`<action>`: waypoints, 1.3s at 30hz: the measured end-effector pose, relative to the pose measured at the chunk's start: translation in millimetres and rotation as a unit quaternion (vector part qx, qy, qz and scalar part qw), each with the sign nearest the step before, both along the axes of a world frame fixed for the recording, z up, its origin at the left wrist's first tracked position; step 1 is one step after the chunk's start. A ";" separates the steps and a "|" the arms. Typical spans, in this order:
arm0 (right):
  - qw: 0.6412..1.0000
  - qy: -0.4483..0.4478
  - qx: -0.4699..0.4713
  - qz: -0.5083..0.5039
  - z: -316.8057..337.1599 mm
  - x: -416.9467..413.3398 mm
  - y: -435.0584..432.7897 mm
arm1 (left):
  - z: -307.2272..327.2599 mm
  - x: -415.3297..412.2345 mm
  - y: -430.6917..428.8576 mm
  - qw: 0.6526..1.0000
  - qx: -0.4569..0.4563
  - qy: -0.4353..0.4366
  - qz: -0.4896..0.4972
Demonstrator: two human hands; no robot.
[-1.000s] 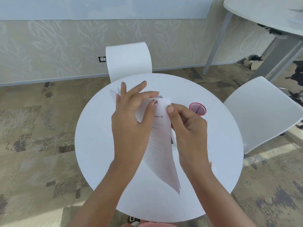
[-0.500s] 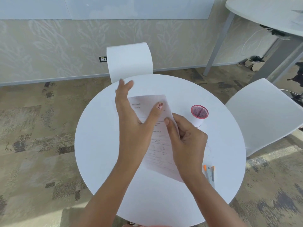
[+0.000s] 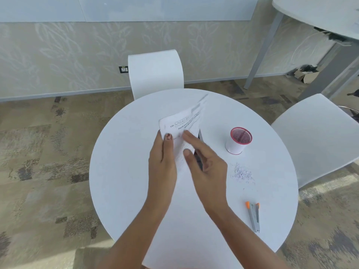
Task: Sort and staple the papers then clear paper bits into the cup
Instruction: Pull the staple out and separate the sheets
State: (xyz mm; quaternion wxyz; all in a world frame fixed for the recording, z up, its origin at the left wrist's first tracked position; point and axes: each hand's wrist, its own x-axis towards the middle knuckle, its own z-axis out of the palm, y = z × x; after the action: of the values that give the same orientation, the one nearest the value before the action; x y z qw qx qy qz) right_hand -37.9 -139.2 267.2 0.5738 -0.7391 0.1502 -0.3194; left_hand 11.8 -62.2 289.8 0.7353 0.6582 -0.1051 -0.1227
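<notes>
Printed papers lie at the middle of the round white table, their far edge blurred and lifted. My left hand holds their left edge, thumb on top. My right hand hovers over their right side with fingers spread; a dark edge shows beneath its fingers. A white cup with a red mesh rim stands upright to the right. A small pile of paper bits lies in front of the cup. A grey stapler with orange tips rests near the table's right front edge.
A white chair stands behind the table and another to its right. A second table with grey legs is at the far right. A cardboard box sits on the patterned carpet by the wall.
The papers have gone from held upright to lying flatter, with a new page facing up. My right hand has released its pinch and opened. The paper bits and stapler have come into view.
</notes>
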 end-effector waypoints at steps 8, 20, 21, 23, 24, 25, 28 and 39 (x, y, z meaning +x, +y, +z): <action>0.986 0.077 0.137 -0.059 -59.2 24.9 -73.8 | -10.2 47.6 5.5 0.997 0.007 -0.066 0.024; 0.978 0.073 0.168 -0.098 -96.7 60.7 -105.8 | -61.2 114.9 -10.7 0.994 0.041 -0.062 0.079; 0.975 0.072 0.187 -0.095 -98.5 65.1 -106.6 | -69.3 115.7 -12.3 0.995 0.048 -0.048 0.077; 0.968 0.077 0.223 -0.091 -105.4 77.2 -111.6 | -93.4 123.2 -15.3 0.994 0.078 -0.019 0.074; 0.965 0.082 0.233 -0.092 -109.1 83.3 -113.9 | -106.8 127.6 -15.6 0.992 0.103 -0.007 0.073; 0.962 0.085 0.240 -0.094 -111.4 87.9 -115.0 | -117.5 130.4 -15.0 0.989 0.130 0.006 0.071; 0.954 0.104 0.262 -0.107 -125.3 110.9 -121.2 | -150.6 147.4 -16.2 0.973 0.213 0.036 0.074; 0.940 0.229 0.222 -0.125 -184.1 190.5 -136.8 | -202.4 210.6 -25.7 0.939 0.310 0.054 0.138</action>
State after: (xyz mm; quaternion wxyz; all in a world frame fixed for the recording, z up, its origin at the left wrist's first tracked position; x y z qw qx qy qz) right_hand 152.6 -275.9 83.2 0.6288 -0.6215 0.4355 -0.1695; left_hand 222.3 -87.9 87.4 0.5090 0.8540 0.0695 -0.0821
